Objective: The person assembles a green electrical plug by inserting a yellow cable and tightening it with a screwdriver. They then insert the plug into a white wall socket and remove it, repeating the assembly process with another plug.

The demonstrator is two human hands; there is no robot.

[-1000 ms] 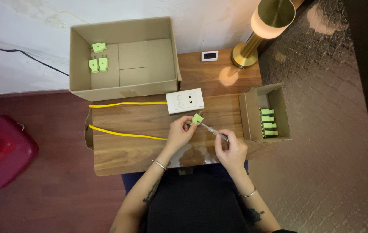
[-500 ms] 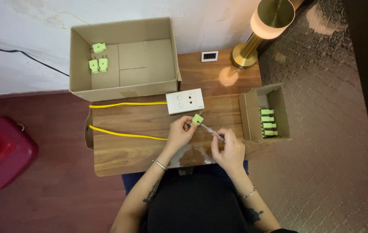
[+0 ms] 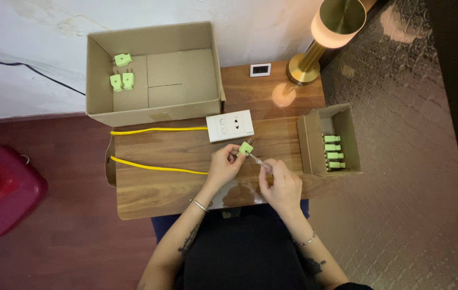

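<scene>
I see my left hand (image 3: 223,166) over the middle of the wooden tabletop (image 3: 148,188), its grip closed on a small green plug (image 3: 245,148), pinched between the fingertips just below the white socket (image 3: 230,125). The plug sits tilted, its prongs toward the socket but not touching it. My right hand (image 3: 280,185) is just beside the left, its grip closed around the handle of a slim screwdriver (image 3: 259,161), whose tip reaches up to the plug's lower end. I cannot tell whether the tip sits in a screw.

A yellow cable (image 3: 154,130) runs from the socket's left side along the tabletop and loops back toward my left hand. A large open box (image 3: 100,80) stands behind the socket with three green plugs (image 3: 121,75) in its left half. A smaller box (image 3: 310,144) at the right edge holds a row of four more plugs (image 3: 333,152). A brass lamp (image 3: 314,53) stands at the far right corner, a small white device (image 3: 260,70) near its base. A red container (image 3: 1,190) sits on the floor, well apart to the left.
</scene>
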